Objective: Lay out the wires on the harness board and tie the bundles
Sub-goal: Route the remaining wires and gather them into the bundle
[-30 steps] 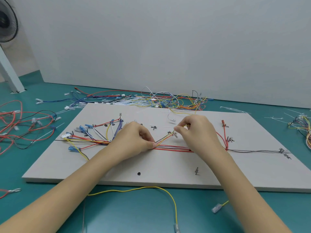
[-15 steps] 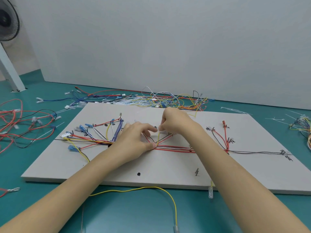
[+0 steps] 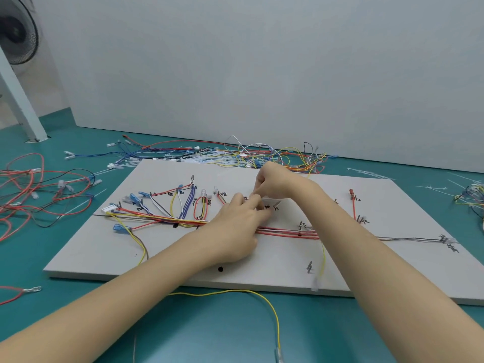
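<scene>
pinching wire mid-board — right hand (image 3: pixel 275 182); left hand (image 3: pixel 235 226) pressing bundle (image 3: pixel 285 231); near edge bare

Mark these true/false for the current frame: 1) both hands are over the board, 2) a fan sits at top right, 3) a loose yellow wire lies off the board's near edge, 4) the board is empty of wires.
1) True: left hand and right hand are both over the harness board.
2) False: the fan is at top left.
3) True: the yellow wire loops on the green table.
4) False: a red wire bundle runs across it.
</scene>
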A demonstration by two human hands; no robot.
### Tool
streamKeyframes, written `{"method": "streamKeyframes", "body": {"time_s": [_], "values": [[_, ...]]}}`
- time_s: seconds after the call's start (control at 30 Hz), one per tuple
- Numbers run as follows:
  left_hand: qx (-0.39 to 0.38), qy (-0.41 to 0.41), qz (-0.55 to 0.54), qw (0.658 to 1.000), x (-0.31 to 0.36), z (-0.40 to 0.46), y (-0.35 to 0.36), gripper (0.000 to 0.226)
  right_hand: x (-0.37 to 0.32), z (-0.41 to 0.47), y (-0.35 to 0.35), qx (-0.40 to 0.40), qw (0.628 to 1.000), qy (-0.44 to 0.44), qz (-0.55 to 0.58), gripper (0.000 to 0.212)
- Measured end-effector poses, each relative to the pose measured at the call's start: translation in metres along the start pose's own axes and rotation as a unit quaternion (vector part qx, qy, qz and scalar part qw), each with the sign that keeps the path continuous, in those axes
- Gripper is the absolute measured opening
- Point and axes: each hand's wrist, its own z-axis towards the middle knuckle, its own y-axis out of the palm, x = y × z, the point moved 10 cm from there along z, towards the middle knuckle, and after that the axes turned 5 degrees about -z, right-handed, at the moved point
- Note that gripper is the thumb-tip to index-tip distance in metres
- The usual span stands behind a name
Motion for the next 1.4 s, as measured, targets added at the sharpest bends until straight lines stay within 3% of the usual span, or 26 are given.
{"method": "streamKeyframes", "body": {"time_s": [0.27, 0.37, 0.43, 0.53, 0.6, 0.67, 0.87, 0.93, 1.0, 1.2, 1.33, 1.4], "values": [[-0.012, -0.001, 0.024, 1.0, 0.002, 0.006, 0.005, 0.054, -0.008, 0.006, 0.002, 0.018, 1.0, -0.011, 0.008, 0.012], [0.0, -0.005, -0.029, 1.0, -0.001, 0.006, 0.002, 0.06, -0.012, 0.008, 0.004, 0.013, 1.0, -0.014, -0.001, 0.009], [0.025, -0.017, -0.096, 0.995, -0.009, 0.003, -0.002, 0.063, -0.016, 0.009, 0.005, 0.01, 1.0, -0.016, -0.012, 0.01], [0.137, -0.079, -0.133, 0.978, -0.036, -0.01, -0.023, 0.044, -0.021, 0.011, 0.005, 0.011, 1.0, -0.016, -0.022, 0.012], [0.182, -0.158, -0.118, 0.963, -0.063, -0.019, -0.035, 0.059, -0.027, 0.011, 0.008, 0.014, 0.999, -0.017, -0.028, 0.017], [0.16, -0.219, -0.125, 0.954, -0.08, -0.023, -0.034, 0.08, -0.032, 0.01, 0.011, 0.018, 0.999, -0.015, -0.034, 0.021], [0.131, -0.273, -0.107, 0.947, -0.093, -0.026, -0.026, 0.098, -0.052, -0.012, 0.005, 0.065, 0.994, -0.011, -0.085, 0.008], [0.119, -0.274, -0.113, 0.948, -0.094, -0.027, -0.027, 0.099, -0.068, -0.025, 0.003, 0.096, 0.987, -0.027, -0.128, 0.004], [0.098, -0.264, -0.146, 0.948, -0.095, -0.028, -0.027, 0.092, -0.082, -0.035, 0.006, 0.115, 0.98, -0.033, -0.156, 0.021], [0.065, -0.204, -0.266, 0.94, -0.113, -0.033, -0.038, 0.045, -0.104, -0.053, 0.018, 0.108, 0.981, -0.022, -0.16, 0.034], [0.148, -0.152, -0.328, 0.921, -0.109, -0.03, -0.057, 0.035, -0.111, -0.073, 0.025, 0.101, 0.984, -0.04, -0.143, 0.043], [0.155, -0.111, -0.346, 0.918, -0.095, -0.027, -0.059, 0.038, -0.112, -0.085, 0.027, 0.095, 0.986, -0.05, -0.125, 0.042]]}}
